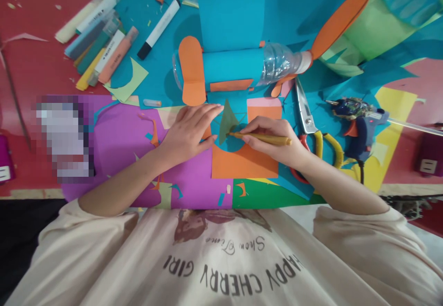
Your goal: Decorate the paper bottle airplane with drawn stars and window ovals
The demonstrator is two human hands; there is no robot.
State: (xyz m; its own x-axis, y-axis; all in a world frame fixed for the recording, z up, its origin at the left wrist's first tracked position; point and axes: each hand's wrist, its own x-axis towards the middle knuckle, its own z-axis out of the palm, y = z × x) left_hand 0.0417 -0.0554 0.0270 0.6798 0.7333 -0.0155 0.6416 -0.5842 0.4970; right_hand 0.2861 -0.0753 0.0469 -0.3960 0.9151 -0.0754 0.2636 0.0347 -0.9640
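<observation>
Shirt: a cream shirt (221, 260) with printed lettering fills the bottom of the frame, and both forearms reach up from it toward the centre.
Left hand: the left hand (188, 130) lies flat and spread just left of centre. Its fingertips press on the edge of a green paper triangle (227, 120).
Right hand: the right hand (273, 142), just right of centre, is closed around a yellow pencil (263, 138). The pencil's tip touches the triangle's lower edge.
Paper under the tip: the triangle rests on a blue half-disc (232, 145), which lies on an orange sheet (245, 164) at centre frame.
Above the hands: a clear bottle (277, 63) wrapped in blue paper with orange flaps lies on its side.
Right of frame: scissors (309, 121) lie just beside the right hand, with a glue gun (360, 121) further right.
Upper left: a cluster of markers (100, 47).
Risk: only the fingertips pin the triangle, so a push from the pencil could slide it and skew the line.
Risk: the right wrist is close to the scissors and could knock them. The glue gun may be hot, though this cannot be told.
</observation>
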